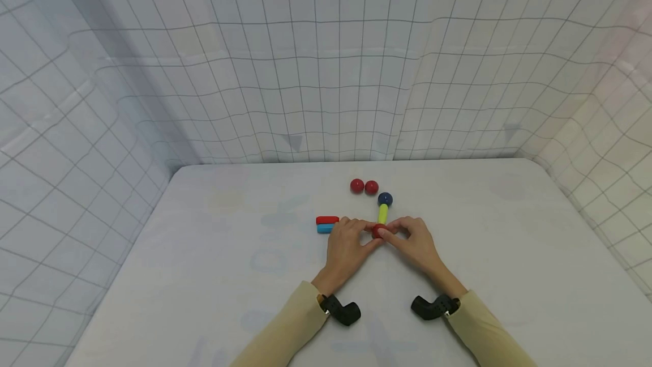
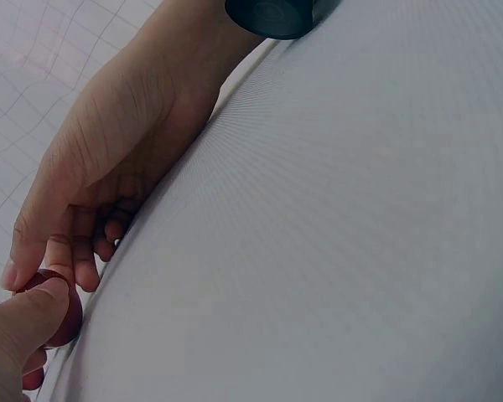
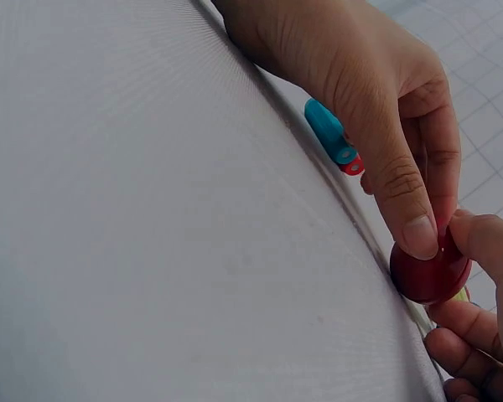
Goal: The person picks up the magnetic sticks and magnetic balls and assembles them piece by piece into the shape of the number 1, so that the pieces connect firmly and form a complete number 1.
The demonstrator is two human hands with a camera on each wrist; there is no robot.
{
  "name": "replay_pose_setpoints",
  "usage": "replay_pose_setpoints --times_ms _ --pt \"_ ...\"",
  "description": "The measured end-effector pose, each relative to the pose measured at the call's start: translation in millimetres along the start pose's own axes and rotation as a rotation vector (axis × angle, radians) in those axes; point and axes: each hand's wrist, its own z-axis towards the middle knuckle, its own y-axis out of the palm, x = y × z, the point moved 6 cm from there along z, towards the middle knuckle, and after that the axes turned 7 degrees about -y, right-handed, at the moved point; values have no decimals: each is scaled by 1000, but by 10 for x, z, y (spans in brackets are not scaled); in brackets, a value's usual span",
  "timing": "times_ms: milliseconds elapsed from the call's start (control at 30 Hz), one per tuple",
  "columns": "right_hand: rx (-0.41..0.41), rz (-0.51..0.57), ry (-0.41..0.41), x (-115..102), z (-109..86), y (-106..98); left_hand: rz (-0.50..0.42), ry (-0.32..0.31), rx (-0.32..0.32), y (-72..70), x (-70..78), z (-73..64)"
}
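Note:
My left hand (image 1: 347,249) and right hand (image 1: 419,247) meet over a red ball (image 1: 379,231) on the white table, each pinching it between thumb and fingers. A yellow-green rod (image 1: 383,214) runs away from this ball to a dark blue ball (image 1: 385,199) at its far end. In the right wrist view the left thumb lies on top of the red ball (image 3: 429,272), while the right fingers hold its other side. Beside the left hand lie a red rod (image 1: 327,220) and a blue rod (image 1: 325,229), the fingers partly covering their right ends.
Two more red balls, one on the left (image 1: 357,186) and one on the right (image 1: 372,187), sit side by side beyond the blue ball. White grid-patterned curtains (image 1: 326,72) stand behind and along both sides of the table (image 1: 229,276).

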Motion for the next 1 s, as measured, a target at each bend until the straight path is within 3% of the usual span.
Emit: replay_pose_setpoints --times_ms 467,1000 --pt "4 1 -39 -7 1 2 13 14 11 -12 33 -7" --pt "-10 -8 38 21 20 3 -15 22 13 -7 31 -10"
